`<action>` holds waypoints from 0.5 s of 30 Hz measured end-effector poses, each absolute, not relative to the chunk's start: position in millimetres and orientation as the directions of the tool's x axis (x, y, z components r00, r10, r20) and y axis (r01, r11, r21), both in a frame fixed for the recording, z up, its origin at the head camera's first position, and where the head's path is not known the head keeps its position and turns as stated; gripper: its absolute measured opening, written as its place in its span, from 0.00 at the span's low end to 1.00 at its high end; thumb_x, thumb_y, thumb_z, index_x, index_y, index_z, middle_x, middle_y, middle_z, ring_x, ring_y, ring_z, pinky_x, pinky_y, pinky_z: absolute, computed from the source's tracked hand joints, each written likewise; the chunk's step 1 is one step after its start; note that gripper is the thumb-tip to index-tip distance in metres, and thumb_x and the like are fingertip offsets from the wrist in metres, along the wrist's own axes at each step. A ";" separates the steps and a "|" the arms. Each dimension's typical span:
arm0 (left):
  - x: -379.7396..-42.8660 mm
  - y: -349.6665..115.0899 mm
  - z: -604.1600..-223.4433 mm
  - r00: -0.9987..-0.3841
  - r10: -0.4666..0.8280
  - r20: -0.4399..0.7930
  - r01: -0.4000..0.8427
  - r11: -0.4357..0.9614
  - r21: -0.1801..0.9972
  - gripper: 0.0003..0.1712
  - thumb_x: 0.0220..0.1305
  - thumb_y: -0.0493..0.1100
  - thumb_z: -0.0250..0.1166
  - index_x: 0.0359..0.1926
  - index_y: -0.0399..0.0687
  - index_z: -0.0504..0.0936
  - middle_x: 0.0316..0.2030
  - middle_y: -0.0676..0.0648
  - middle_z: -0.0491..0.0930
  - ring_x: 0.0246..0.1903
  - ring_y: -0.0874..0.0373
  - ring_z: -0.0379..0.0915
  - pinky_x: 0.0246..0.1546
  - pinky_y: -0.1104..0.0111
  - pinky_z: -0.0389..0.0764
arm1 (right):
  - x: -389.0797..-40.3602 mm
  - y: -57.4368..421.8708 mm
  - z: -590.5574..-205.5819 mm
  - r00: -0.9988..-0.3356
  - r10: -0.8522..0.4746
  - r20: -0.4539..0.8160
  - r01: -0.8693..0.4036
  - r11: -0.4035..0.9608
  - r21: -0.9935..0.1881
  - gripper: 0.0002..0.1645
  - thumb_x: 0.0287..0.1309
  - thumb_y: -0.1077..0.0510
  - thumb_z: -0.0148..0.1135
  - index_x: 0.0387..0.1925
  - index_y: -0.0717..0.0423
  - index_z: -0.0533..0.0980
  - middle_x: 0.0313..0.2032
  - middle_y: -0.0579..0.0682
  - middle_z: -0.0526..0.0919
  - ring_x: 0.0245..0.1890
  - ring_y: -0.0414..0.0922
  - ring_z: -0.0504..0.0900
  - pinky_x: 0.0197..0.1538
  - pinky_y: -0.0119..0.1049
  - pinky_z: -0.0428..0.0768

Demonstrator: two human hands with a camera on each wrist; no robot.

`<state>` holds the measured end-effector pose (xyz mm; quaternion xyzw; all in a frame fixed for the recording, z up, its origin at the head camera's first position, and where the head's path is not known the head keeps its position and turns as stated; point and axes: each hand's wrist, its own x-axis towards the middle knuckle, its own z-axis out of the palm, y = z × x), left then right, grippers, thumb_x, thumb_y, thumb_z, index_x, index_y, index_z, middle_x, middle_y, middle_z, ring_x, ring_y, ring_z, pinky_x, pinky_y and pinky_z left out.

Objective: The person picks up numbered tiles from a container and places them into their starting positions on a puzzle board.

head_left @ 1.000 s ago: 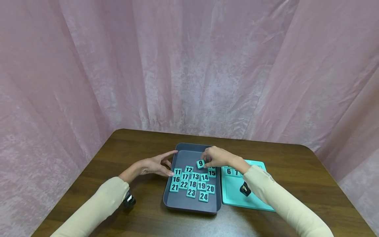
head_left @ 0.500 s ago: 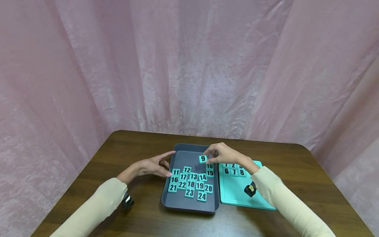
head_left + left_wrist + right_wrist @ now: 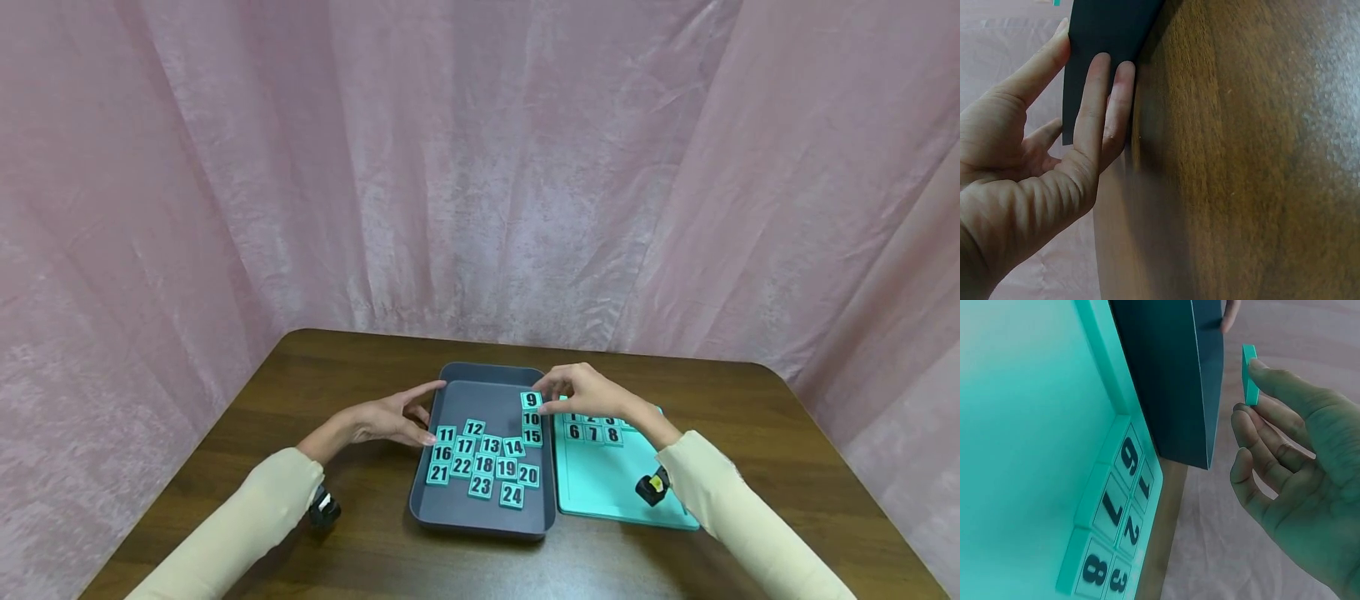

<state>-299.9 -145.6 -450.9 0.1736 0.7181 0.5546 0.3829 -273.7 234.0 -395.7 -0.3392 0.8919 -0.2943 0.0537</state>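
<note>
A square turquoise plastic-looking tile marked 9 (image 3: 531, 401) is held at the tray's far end, between one and two o'clock of its centre. It is pinched between the thumb and a fingertip of the right hand (image 3: 585, 390), whose other fingers are loosely bent. Its edges are taken rather than its face, probably so that the numeral, turned upward, can be read. In the right wrist view it is seen edge-on and clear of the tray's wall; how high it is raised cannot be told.

At its six o'clock, tiles 10 (image 3: 531, 419) and 15 (image 3: 532, 437) are lined up in a column. The remaining loose tiles (image 3: 483, 464) are gathered in uneven rows inside the dark grey rectangular tray (image 3: 480, 527), where they are apparently kept together by its raised walls.

At the tray's nine to ten o'clock, its side is touched by the left hand (image 3: 390, 419), with thumb and fingers spread and mostly straight, likely as a brace.

At three o'clock, a flat turquoise rectangular board (image 3: 615, 487) is set just beside the tray, presumably for a short reach. Tiles 6, 7 and 8 (image 3: 593, 434) are seated toward its ten o'clock corner, below tiles 1, 2 and 3 (image 3: 591, 418), which are partly covered by the right hand. Everything is carried by a brown wood-grain table (image 3: 360, 517), backed at twelve o'clock by a pink velvety curtain (image 3: 450, 167).
</note>
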 end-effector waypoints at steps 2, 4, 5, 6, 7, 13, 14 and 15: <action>-300.5 -145.7 -450.3 -0.648 0.673 -0.356 -0.171 0.327 0.929 0.63 0.59 0.35 0.76 0.83 0.62 0.44 0.58 0.33 0.69 0.50 0.50 0.79 0.57 0.56 0.85 | -271.1 237.7 -394.7 -0.767 -0.631 0.114 -0.572 0.593 -0.566 0.20 0.63 0.54 0.71 0.53 0.59 0.84 0.46 0.53 0.87 0.36 0.38 0.82 0.40 0.36 0.84; -301.0 -145.8 -450.1 -0.649 0.672 -0.357 -0.170 0.329 0.929 0.63 0.59 0.35 0.76 0.83 0.62 0.44 0.58 0.33 0.69 0.50 0.50 0.79 0.57 0.56 0.85 | -268.0 242.2 -393.3 -0.771 -0.626 0.114 -0.566 0.593 -0.572 0.20 0.64 0.54 0.71 0.53 0.61 0.83 0.47 0.55 0.87 0.37 0.40 0.83 0.41 0.36 0.84; -301.3 -145.8 -450.2 -0.648 0.673 -0.357 -0.170 0.329 0.929 0.63 0.59 0.35 0.76 0.83 0.62 0.44 0.58 0.33 0.69 0.50 0.51 0.79 0.57 0.56 0.85 | -266.4 244.7 -392.9 -0.776 -0.621 0.111 -0.561 0.599 -0.572 0.21 0.64 0.54 0.71 0.54 0.61 0.83 0.48 0.55 0.87 0.37 0.39 0.83 0.41 0.35 0.84; -301.4 -145.7 -450.2 -0.648 0.673 -0.357 -0.170 0.328 0.929 0.63 0.59 0.35 0.76 0.83 0.62 0.44 0.58 0.33 0.69 0.50 0.51 0.79 0.57 0.56 0.85 | -265.1 247.4 -393.1 -0.780 -0.616 0.107 -0.555 0.604 -0.572 0.21 0.64 0.54 0.71 0.54 0.61 0.83 0.48 0.55 0.87 0.38 0.40 0.83 0.40 0.35 0.84; -301.5 -145.6 -450.3 -0.647 0.674 -0.357 -0.171 0.328 0.929 0.63 0.59 0.35 0.76 0.83 0.62 0.44 0.58 0.33 0.69 0.50 0.51 0.79 0.57 0.56 0.85 | -263.9 250.2 -393.4 -0.786 -0.609 0.104 -0.548 0.610 -0.572 0.21 0.64 0.54 0.71 0.54 0.61 0.83 0.48 0.55 0.87 0.37 0.39 0.83 0.39 0.34 0.84; -300.6 -145.3 -451.2 -0.646 0.675 -0.357 -0.169 0.330 0.929 0.63 0.59 0.35 0.76 0.83 0.63 0.44 0.58 0.33 0.69 0.50 0.50 0.78 0.57 0.56 0.85 | -254.1 269.4 -394.2 -0.816 -0.570 0.098 -0.515 0.640 -0.571 0.19 0.63 0.54 0.72 0.52 0.58 0.84 0.46 0.53 0.87 0.36 0.38 0.82 0.36 0.32 0.81; -300.4 -145.2 -451.3 -0.645 0.676 -0.356 -0.168 0.330 0.929 0.63 0.59 0.35 0.76 0.83 0.63 0.44 0.58 0.33 0.69 0.51 0.50 0.78 0.57 0.56 0.85 | -252.0 273.0 -394.0 -0.816 -0.569 0.101 -0.516 0.639 -0.571 0.19 0.63 0.54 0.72 0.52 0.59 0.84 0.46 0.54 0.87 0.36 0.38 0.82 0.36 0.32 0.81; -300.2 -145.1 -451.4 -0.644 0.677 -0.357 -0.168 0.330 0.929 0.63 0.58 0.35 0.77 0.83 0.63 0.44 0.58 0.33 0.69 0.51 0.50 0.78 0.57 0.56 0.85 | -250.1 277.1 -394.3 -0.817 -0.568 0.102 -0.516 0.640 -0.569 0.19 0.63 0.54 0.72 0.52 0.59 0.83 0.46 0.54 0.87 0.36 0.38 0.82 0.36 0.32 0.81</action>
